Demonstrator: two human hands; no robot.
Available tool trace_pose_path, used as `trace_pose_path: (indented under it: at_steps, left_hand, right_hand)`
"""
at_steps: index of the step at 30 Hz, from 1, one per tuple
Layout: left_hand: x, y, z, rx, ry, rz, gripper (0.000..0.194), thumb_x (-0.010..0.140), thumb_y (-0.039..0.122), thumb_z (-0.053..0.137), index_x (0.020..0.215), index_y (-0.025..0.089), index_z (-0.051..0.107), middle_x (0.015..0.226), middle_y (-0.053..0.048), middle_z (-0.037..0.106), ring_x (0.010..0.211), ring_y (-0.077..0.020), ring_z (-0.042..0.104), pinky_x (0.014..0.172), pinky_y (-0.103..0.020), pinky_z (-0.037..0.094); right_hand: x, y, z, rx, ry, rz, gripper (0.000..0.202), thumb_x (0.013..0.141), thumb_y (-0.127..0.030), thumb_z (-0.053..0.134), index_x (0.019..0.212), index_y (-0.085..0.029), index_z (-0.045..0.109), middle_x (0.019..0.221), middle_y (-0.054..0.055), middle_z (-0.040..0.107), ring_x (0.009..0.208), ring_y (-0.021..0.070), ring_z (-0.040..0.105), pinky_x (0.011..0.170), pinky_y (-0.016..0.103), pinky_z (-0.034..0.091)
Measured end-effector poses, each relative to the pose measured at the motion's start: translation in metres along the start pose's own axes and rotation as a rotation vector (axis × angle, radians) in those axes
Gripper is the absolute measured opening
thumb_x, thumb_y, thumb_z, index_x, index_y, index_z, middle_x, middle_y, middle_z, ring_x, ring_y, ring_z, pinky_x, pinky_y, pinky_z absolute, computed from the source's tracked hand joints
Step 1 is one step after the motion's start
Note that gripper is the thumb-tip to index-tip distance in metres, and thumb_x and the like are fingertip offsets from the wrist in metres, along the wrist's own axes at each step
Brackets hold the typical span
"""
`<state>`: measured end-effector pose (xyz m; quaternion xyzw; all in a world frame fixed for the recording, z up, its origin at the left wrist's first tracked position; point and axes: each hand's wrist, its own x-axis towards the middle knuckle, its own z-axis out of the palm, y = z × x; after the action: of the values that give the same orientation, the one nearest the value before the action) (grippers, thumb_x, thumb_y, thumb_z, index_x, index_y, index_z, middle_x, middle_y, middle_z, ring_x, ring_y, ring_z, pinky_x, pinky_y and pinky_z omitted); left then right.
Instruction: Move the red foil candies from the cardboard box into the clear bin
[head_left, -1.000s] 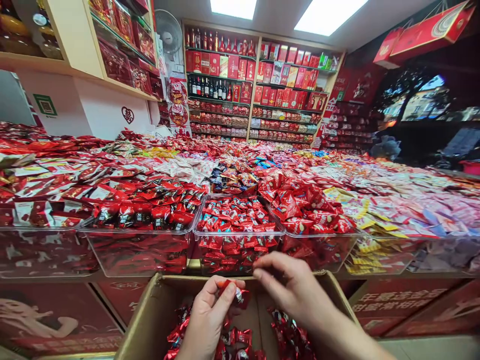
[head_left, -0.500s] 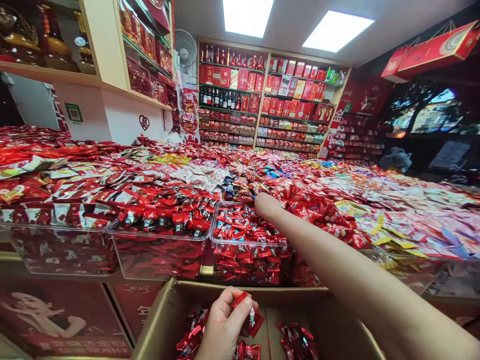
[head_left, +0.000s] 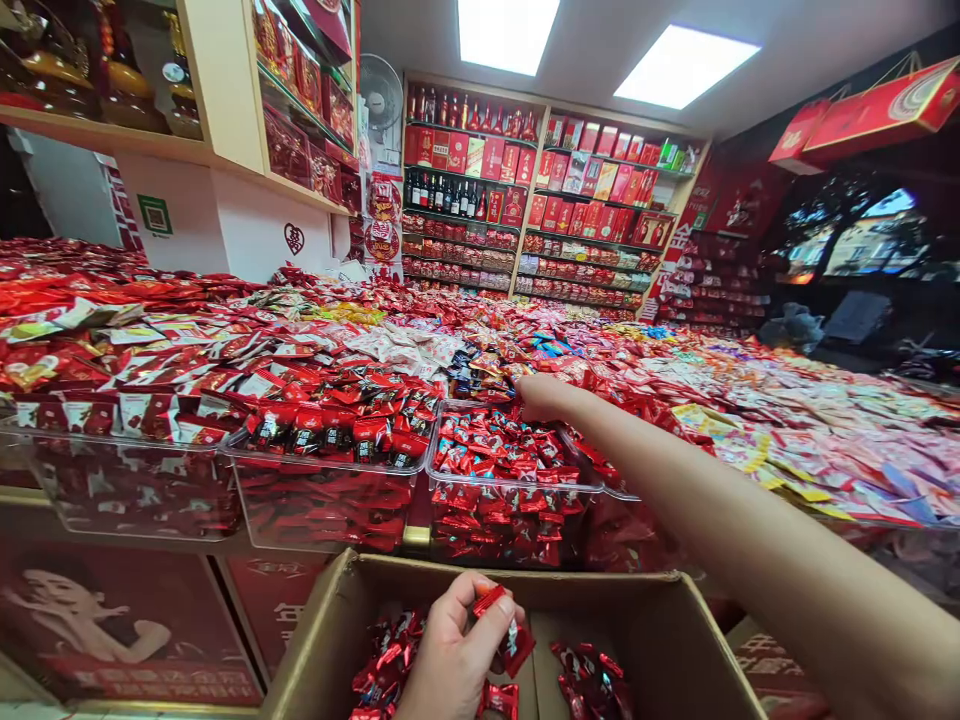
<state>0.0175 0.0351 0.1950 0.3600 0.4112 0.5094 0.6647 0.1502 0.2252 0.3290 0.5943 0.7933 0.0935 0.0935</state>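
Observation:
Over the cardboard box (head_left: 330,625), my left hand (head_left: 469,630) pinches a red-wrapped candy (head_left: 514,645) between thumb and fingers. Loose red candies (head_left: 386,660) lie inside the box on the left, and another small heap (head_left: 592,680) lies on the right. My right arm stretches far forward across the display. At its end my right hand (head_left: 544,398) is bent down at the back edge of a clear plastic bin (head_left: 517,487) filled with small red candies (head_left: 487,445). The fingers of that hand are hidden, so what it touches cannot be made out.
Left of that bin stands a clear bin of red and black packets (head_left: 337,435). Heaps of wrapped sweets (head_left: 825,400) spread to the right and back. Shelves of bottles and red boxes (head_left: 472,150) line the far wall. A cabinet (head_left: 232,130) juts out at upper left.
My right hand has shifted slightly, its wrist bending a little more at the bin's back edge. My left hand keeps the candy over the box. The whole view has moved slightly.

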Motion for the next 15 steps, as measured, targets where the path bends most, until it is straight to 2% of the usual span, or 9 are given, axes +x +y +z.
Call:
trace_pose_path:
  at_steps: [4, 8, 15]
  left_hand:
    - [0.003, -0.003, -0.001, -0.014, -0.003, -0.010, 0.023, 0.059, 0.034, 0.065, 0.058, 0.016, 0.050, 0.056, 0.001, 0.060, 0.047, -0.0084, 0.047, 0.049, -0.020, 0.036]
    - [0.003, -0.001, -0.003, 0.020, -0.048, -0.019, 0.022, 0.061, 0.033, 0.064, 0.059, 0.016, 0.050, 0.060, -0.001, 0.061, 0.052, -0.0101, 0.050, 0.053, -0.022, 0.039]
    - [0.005, -0.006, -0.003, 0.041, -0.028, 0.009, 0.020, 0.062, 0.032, 0.063, 0.061, 0.016, 0.051, 0.061, 0.000, 0.062, 0.053, -0.0101, 0.050, 0.052, -0.021, 0.038]
  right_hand:
    - [-0.008, -0.001, -0.006, -0.036, -0.082, -0.090, 0.021, 0.083, -0.026, 0.046, 0.100, -0.015, 0.052, 0.101, 0.006, 0.054, 0.086, 0.0160, 0.054, 0.073, 0.035, 0.045]
    - [-0.015, -0.001, -0.006, -0.061, -0.090, -0.088, 0.022, 0.083, -0.026, 0.045, 0.101, -0.016, 0.051, 0.103, 0.006, 0.053, 0.087, 0.0163, 0.053, 0.074, 0.035, 0.045]
    - [-0.018, -0.006, 0.003, -0.036, -0.125, -0.082, 0.022, 0.083, -0.026, 0.045, 0.100, -0.015, 0.051, 0.101, 0.005, 0.054, 0.084, 0.0156, 0.054, 0.071, 0.034, 0.046]
